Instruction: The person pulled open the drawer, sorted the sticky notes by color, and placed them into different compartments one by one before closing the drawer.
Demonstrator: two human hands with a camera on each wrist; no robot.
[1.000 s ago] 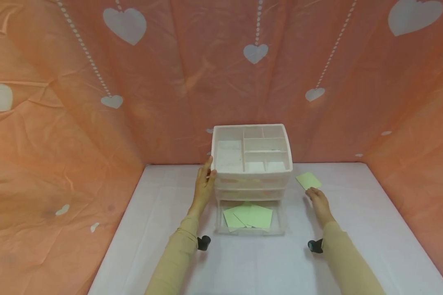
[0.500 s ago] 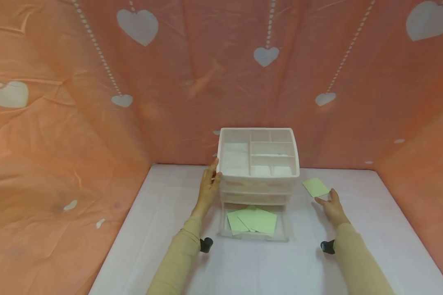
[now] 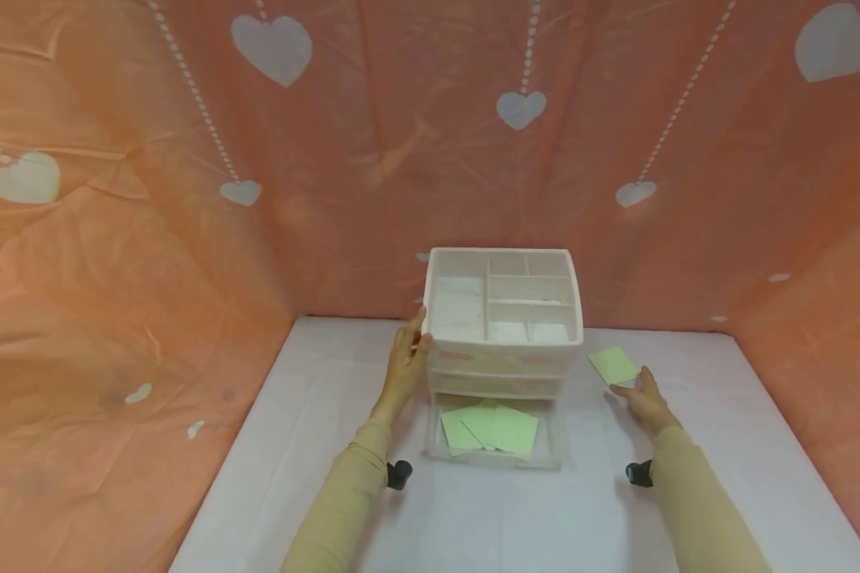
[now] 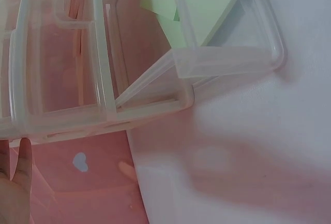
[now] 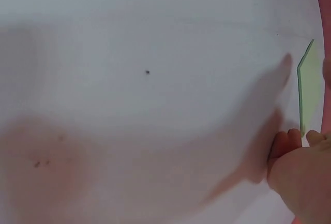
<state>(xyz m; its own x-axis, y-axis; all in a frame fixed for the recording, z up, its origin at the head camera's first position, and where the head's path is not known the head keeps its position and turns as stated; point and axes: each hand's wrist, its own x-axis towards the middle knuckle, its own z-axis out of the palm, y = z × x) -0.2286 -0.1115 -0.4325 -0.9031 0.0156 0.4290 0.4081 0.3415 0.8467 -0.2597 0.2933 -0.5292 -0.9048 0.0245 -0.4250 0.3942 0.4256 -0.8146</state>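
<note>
A white plastic drawer unit (image 3: 502, 342) stands on the table with its clear bottom drawer (image 3: 559, 450) pulled out. Several pale green square note pads (image 3: 509, 430) lie overlapping in that drawer. My left hand (image 3: 404, 370) rests against the unit's left side, fingers extended; part of it shows at the lower left of the left wrist view. To the right of the unit, one more green note pad (image 3: 612, 365) lies on the table. My right hand (image 3: 650, 404) is at its near side, thumb and finger spread, with fingertips right at the pad's edges.
The unit's top tray (image 3: 457, 306) is divided into compartments. A white cloth (image 3: 502, 525) covers the table. Orange sheeting (image 3: 373, 199) with white hearts rises behind and at both sides. Black wrist cameras (image 3: 399, 475) stick out inward from both sleeves.
My right thumb and finger have spread apart at the pad's near edge, where the fingers were together. The pad and my left hand stay in place; the head view has shifted slightly.
</note>
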